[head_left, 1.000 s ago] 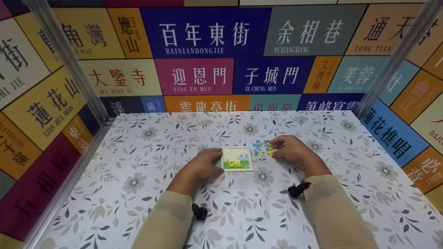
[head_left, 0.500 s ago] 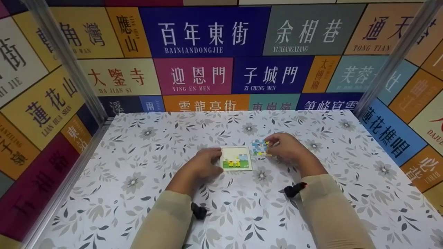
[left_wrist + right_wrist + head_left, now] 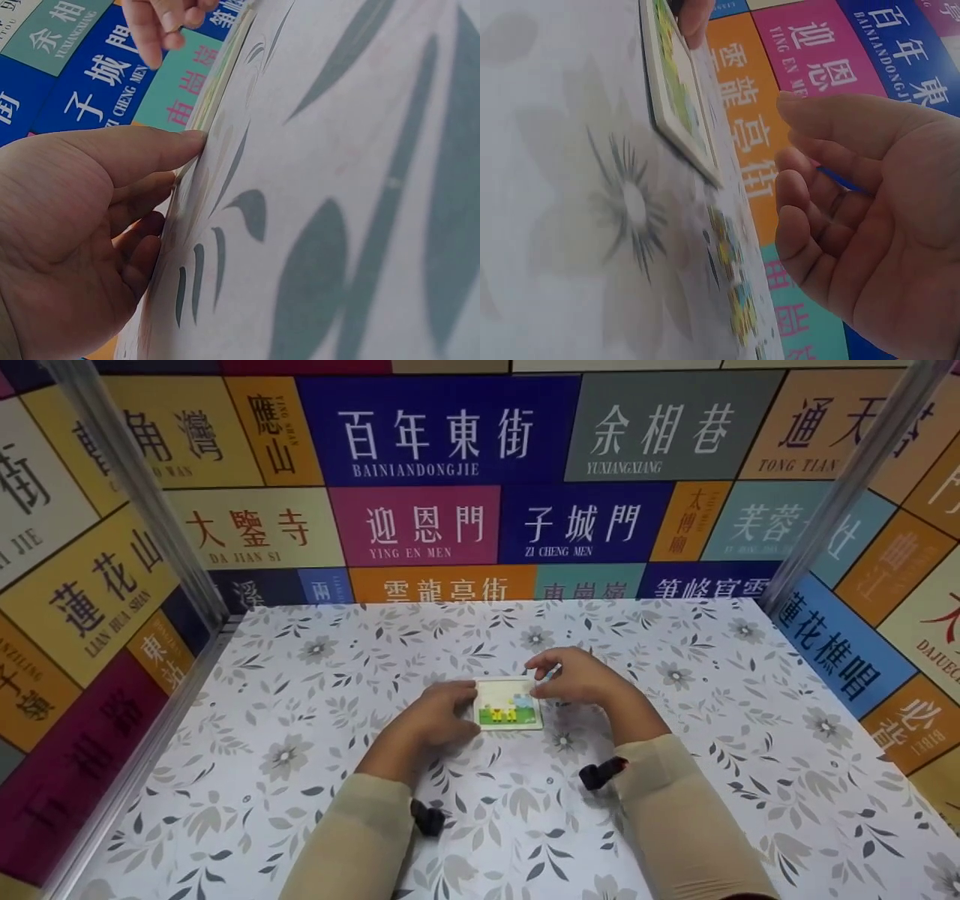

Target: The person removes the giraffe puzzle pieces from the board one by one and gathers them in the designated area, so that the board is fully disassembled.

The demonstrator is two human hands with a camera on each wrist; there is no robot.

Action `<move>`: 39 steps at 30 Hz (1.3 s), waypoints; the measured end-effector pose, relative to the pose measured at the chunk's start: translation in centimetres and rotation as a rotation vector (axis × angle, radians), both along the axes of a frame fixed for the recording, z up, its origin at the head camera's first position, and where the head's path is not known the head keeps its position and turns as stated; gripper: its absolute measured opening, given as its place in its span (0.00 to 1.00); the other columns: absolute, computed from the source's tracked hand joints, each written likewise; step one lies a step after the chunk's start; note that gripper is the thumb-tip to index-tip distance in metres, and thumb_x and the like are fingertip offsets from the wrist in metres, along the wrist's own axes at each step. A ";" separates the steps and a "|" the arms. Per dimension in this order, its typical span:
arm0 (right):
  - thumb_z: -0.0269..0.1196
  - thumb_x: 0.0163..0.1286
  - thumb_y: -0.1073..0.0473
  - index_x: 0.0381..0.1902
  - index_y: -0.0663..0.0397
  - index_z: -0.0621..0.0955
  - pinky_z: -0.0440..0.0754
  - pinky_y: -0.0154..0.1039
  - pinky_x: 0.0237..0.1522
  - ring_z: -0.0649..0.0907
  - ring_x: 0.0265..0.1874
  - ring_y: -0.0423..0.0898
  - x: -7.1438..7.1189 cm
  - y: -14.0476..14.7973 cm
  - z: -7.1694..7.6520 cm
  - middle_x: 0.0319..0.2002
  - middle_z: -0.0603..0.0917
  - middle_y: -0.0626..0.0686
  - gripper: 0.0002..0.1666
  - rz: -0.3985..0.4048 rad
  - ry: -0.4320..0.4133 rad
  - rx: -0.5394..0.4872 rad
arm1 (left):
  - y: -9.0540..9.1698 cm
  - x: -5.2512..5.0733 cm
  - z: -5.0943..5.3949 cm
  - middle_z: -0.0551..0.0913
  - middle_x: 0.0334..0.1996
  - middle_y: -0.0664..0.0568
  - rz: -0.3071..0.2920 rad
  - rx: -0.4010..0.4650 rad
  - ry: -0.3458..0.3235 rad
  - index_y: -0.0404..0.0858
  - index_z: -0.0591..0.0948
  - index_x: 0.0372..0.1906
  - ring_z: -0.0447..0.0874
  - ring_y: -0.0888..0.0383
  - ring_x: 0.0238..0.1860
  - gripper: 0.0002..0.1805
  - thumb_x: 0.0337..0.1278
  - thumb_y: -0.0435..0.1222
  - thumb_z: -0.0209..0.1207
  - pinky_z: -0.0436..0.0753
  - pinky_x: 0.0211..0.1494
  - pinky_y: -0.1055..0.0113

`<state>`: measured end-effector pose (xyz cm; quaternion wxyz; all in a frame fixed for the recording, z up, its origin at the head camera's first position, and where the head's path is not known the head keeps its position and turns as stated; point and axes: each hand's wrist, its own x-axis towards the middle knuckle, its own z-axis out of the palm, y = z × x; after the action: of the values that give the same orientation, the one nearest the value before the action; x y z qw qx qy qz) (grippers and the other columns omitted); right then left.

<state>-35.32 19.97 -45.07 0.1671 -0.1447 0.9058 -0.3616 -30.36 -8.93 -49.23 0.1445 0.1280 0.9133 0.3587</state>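
Observation:
A small square jigsaw tray (image 3: pixel 484 691) lies on the table, with a pale rim and a partly filled picture of green ground and yellow figures. My left hand (image 3: pixel 439 712) pinches its left edge; the left wrist view shows the thumb (image 3: pixel 169 150) along the rim. Above the tray's upper right corner hovers my right hand (image 3: pixel 577 679), thumb and forefinger apart in the head view, other fingers loosely bent. No piece shows between them. Several loose jigsaw pieces (image 3: pixel 742 307), blue, yellow and green, lie beyond the tray in the right wrist view; in the head view the right hand hides them.
A white cloth (image 3: pixel 315 825) with grey flowers and leaves covers the table. Behind it stands a wall (image 3: pixel 420 525) of coloured panels with lettering. Clear uprights (image 3: pixel 161 502) rise at both back corners. Small dark devices (image 3: pixel 427 817) are worn at both wrists.
My right hand has moved left from the loose pieces to the tray's upper right corner and now covers the pieces in the head view. The left hand stays on the tray's left edge.

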 end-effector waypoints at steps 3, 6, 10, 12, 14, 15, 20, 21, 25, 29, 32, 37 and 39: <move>0.75 0.68 0.51 0.70 0.44 0.82 0.87 0.42 0.40 0.86 0.50 0.51 0.0 -0.7 -0.2 0.59 0.86 0.53 0.33 0.006 0.003 0.010 | 0.0 0.0 0.1 0.67 0.83 0.60 -0.002 -0.006 0.002 0.45 0.75 0.78 0.55 0.49 0.87 0.38 0.60 0.39 0.70 0.53 0.91 0.48; 0.75 0.68 0.50 0.70 0.43 0.83 0.86 0.42 0.38 0.86 0.50 0.51 0.0 -1.1 -0.6 0.60 0.85 0.52 0.32 -0.001 -0.004 0.013 | 0.0 -0.1 0.1 0.68 0.83 0.60 -0.003 -0.007 0.000 0.45 0.76 0.78 0.56 0.49 0.87 0.38 0.60 0.39 0.70 0.54 0.90 0.48; 0.75 0.68 0.51 0.69 0.45 0.83 0.86 0.42 0.43 0.85 0.52 0.51 0.1 -1.2 -1.3 0.61 0.86 0.53 0.32 0.008 -0.009 0.011 | 0.1 -0.2 -0.1 0.68 0.83 0.58 -0.013 0.003 0.008 0.43 0.76 0.77 0.57 0.48 0.86 0.38 0.60 0.39 0.71 0.55 0.90 0.48; 0.76 0.67 0.52 0.69 0.45 0.83 0.87 0.43 0.48 0.85 0.55 0.51 0.1 -1.2 -1.5 0.61 0.86 0.53 0.32 0.014 -0.007 0.018 | 0.1 -0.2 -0.2 0.68 0.82 0.57 -0.027 -0.001 0.026 0.42 0.76 0.77 0.58 0.48 0.86 0.38 0.60 0.38 0.70 0.56 0.90 0.49; 0.76 0.66 0.53 0.68 0.45 0.84 0.86 0.45 0.53 0.84 0.58 0.52 0.2 -1.4 -1.6 0.60 0.86 0.52 0.32 0.011 -0.013 0.029 | 0.1 -0.3 -0.3 0.68 0.82 0.56 -0.039 -0.004 0.041 0.40 0.75 0.77 0.59 0.48 0.86 0.38 0.61 0.38 0.70 0.57 0.90 0.50; 0.76 0.66 0.54 0.68 0.45 0.84 0.86 0.47 0.55 0.84 0.59 0.53 0.3 -1.4 -1.6 0.60 0.86 0.52 0.31 0.014 -0.015 0.033 | 0.1 -0.3 -0.3 0.68 0.82 0.57 -0.034 -0.009 0.032 0.41 0.75 0.77 0.59 0.48 0.86 0.38 0.61 0.38 0.70 0.56 0.90 0.50; 0.77 0.65 0.58 0.66 0.46 0.85 0.84 0.52 0.63 0.83 0.64 0.54 0.5 -1.8 -1.8 0.61 0.86 0.52 0.30 0.027 -0.028 0.045 | 0.1 -0.3 -0.2 0.67 0.83 0.60 -0.012 -0.010 -0.001 0.44 0.75 0.78 0.57 0.50 0.86 0.38 0.61 0.39 0.71 0.55 0.90 0.49; 0.77 0.65 0.59 0.65 0.46 0.85 0.84 0.52 0.65 0.83 0.64 0.54 0.6 -1.8 -1.8 0.61 0.86 0.52 0.30 0.032 -0.030 0.048 | 0.0 -0.3 -0.2 0.67 0.83 0.60 -0.013 -0.011 0.000 0.44 0.75 0.78 0.57 0.50 0.86 0.39 0.61 0.39 0.71 0.55 0.90 0.49; 0.77 0.63 0.61 0.63 0.45 0.86 0.82 0.54 0.68 0.83 0.62 0.53 0.6 -2.1 -1.8 0.61 0.87 0.52 0.29 0.036 -0.052 0.075 | 0.0 -0.2 -0.2 0.68 0.83 0.58 -0.028 -0.009 0.029 0.42 0.75 0.77 0.57 0.48 0.86 0.39 0.60 0.39 0.71 0.54 0.90 0.49; 0.77 0.63 0.61 0.62 0.44 0.87 0.81 0.53 0.69 0.84 0.61 0.51 0.5 -2.3 -1.9 0.61 0.87 0.51 0.29 0.023 -0.064 0.112 | -0.1 -0.1 -0.2 0.68 0.83 0.57 -0.032 -0.001 0.043 0.41 0.75 0.77 0.57 0.48 0.86 0.39 0.59 0.38 0.71 0.54 0.90 0.50; 0.77 0.63 0.61 0.63 0.45 0.86 0.80 0.54 0.71 0.83 0.62 0.52 0.4 -2.4 -2.0 0.63 0.87 0.51 0.29 0.017 -0.064 0.125 | -0.1 0.0 -0.2 0.68 0.82 0.58 -0.028 0.008 0.043 0.41 0.76 0.77 0.57 0.48 0.86 0.39 0.58 0.38 0.71 0.54 0.90 0.50; 0.77 0.62 0.61 0.64 0.45 0.86 0.80 0.52 0.70 0.83 0.61 0.51 0.6 -2.4 -2.1 0.62 0.86 0.50 0.31 0.008 -0.060 0.141 | -0.1 0.0 -0.1 0.69 0.82 0.55 -0.037 0.018 0.057 0.39 0.76 0.76 0.58 0.46 0.86 0.39 0.58 0.37 0.71 0.55 0.90 0.50; 0.76 0.61 0.62 0.64 0.44 0.87 0.82 0.50 0.64 0.83 0.56 0.50 0.6 -2.5 -2.1 0.59 0.86 0.51 0.31 0.018 -0.038 0.149 | -0.2 0.0 -0.1 0.69 0.82 0.54 -0.046 0.011 0.067 0.39 0.76 0.76 0.59 0.46 0.86 0.38 0.59 0.37 0.71 0.56 0.90 0.50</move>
<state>-34.69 17.48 -47.16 0.1980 -0.1331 0.9254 -0.2945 -30.37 -9.08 -49.31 0.1212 0.1618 0.9124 0.3559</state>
